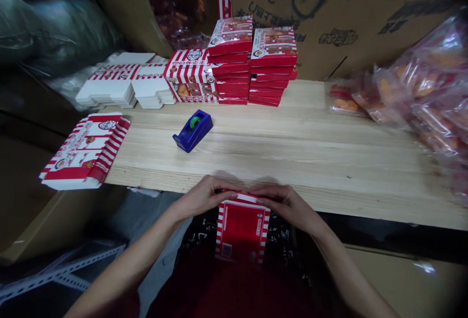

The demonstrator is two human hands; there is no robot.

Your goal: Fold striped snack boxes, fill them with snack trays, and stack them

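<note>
A red and white striped cardboard box (pixel 242 233) is held upright against the table's front edge, close to my body. My left hand (pixel 215 192) grips its upper left edge, thumb on the near face and fingers behind. On the upper right edge my right hand (pixel 281 201) does likewise. A pale flap strip shows along the top between both thumbs. The box's far side is hidden. Beyond the hands, a blue tape dispenser (pixel 193 132) with a green core lies on the wooden table (pixel 292 147).
Flat striped cartons (pixel 86 147) are stacked at the table's left edge. White folded cartons (pixel 109 84) and stacked finished boxes (pixel 270 65) stand at the back. Clear bags of orange items (pixel 420 94) pile up on the right. A large brown carton (pixel 329 16) stands behind.
</note>
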